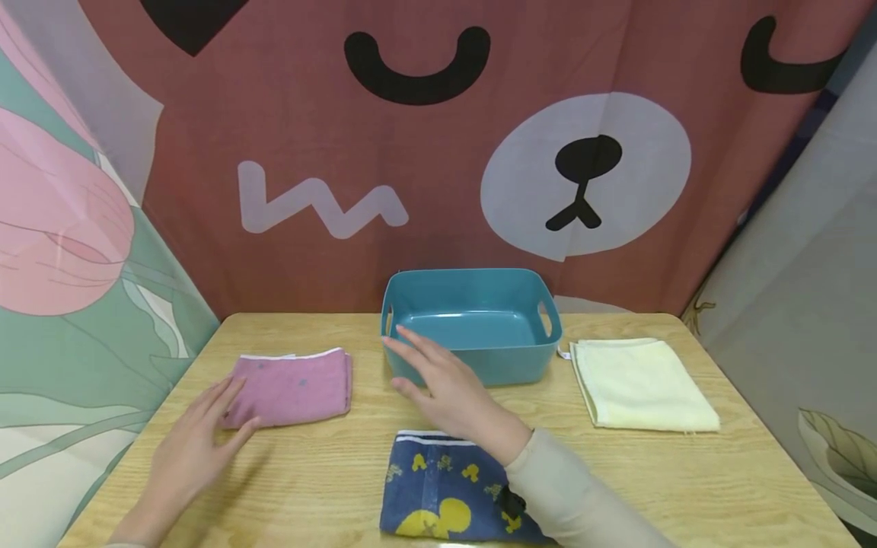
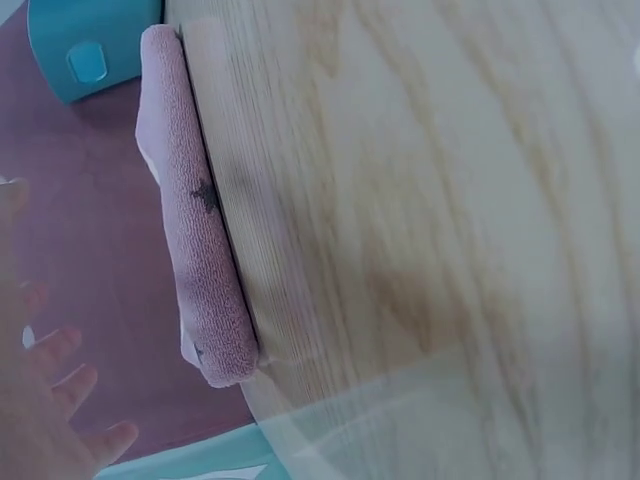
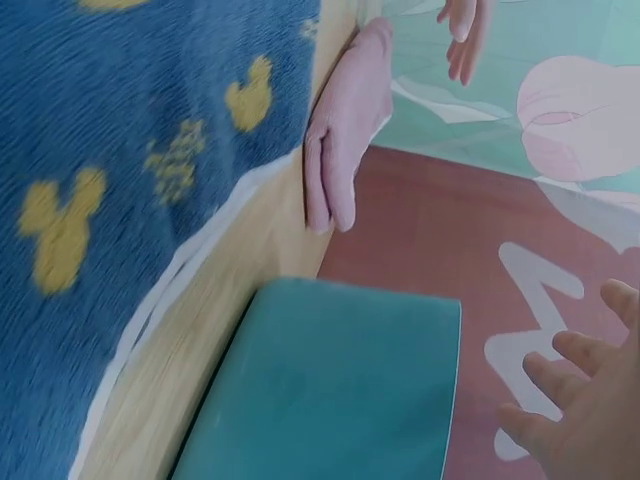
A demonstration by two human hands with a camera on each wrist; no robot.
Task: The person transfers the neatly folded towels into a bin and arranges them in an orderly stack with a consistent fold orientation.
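My left hand (image 1: 195, 441) hovers at the near left corner of a folded pink towel (image 1: 294, 388), fingers spread and holding nothing. In the left wrist view the same pink towel (image 2: 195, 210) lies apart from the fingers. My right hand (image 1: 448, 384) is held in the air with extended fingers, in front of a teal plastic basket (image 1: 473, 365) with cut-out handles. Below that wrist lies a folded blue towel (image 1: 438, 479) with yellow mouse-head shapes, partly hidden by the sleeve. Far right is a folded pale yellow towel (image 1: 644, 384).
Everything stands on a light wooden table (image 1: 308, 487). Behind it hangs a reddish curtain (image 1: 308, 266) with a bear face. A floral curtain (image 1: 68, 365) borders the left side, and a greyish one (image 1: 788, 304) the right.
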